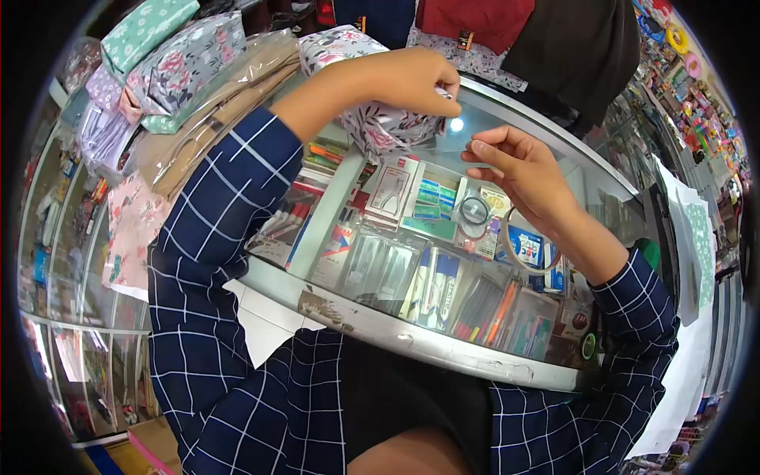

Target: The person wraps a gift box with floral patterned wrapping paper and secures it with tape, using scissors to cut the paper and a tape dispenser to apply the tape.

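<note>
My left hand (427, 83) is closed, its fingers curled down at the right end of a package in floral wrapping paper (392, 127). The paper is pale with dark leaves and pink flowers, and its end looks bunched. What those fingers hold is hidden. To the right of the package, my right hand (514, 170) is raised above the glass counter, thumb and fingertips pinched together. A faint clear edge shows near the fingertips, too thin to make out. Below this hand lie a large tape roll (511, 257) and a smaller ring-shaped roll (473, 212).
The glass display counter (317, 297) holds boxes, markers and pens beneath its top. Several wrapped packages (186, 75) and a plastic-covered brown bundle (210, 123) are piled at left. Folded dark and red cloth (475, 24) lies at the back. White paper sheets (673, 356) hang at right.
</note>
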Demonstrator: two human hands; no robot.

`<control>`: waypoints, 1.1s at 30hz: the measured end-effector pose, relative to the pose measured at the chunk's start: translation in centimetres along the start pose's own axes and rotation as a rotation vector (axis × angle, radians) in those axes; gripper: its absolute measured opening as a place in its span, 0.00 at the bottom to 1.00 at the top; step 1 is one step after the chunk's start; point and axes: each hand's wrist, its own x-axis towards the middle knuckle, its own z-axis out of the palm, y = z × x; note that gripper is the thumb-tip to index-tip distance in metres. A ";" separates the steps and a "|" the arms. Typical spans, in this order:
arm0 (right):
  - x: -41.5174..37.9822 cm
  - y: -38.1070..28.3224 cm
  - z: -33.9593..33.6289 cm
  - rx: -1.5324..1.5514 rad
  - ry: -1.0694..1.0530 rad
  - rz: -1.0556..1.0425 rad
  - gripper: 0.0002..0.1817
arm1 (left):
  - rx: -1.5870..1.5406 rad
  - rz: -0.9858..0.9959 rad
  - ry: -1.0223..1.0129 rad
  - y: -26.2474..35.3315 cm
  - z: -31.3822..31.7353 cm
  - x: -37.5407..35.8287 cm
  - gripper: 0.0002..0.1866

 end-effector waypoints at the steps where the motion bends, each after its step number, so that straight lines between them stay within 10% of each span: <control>1: 0.5 0.1 -0.1 -0.003 -0.007 -0.008 0.10 | -0.045 0.008 0.016 -0.2 0.1 -0.2 0.13; 33: 8.0 0.5 -0.1 -0.144 -0.320 -0.167 0.06 | -0.195 0.109 0.294 -0.8 0.6 -2.4 0.07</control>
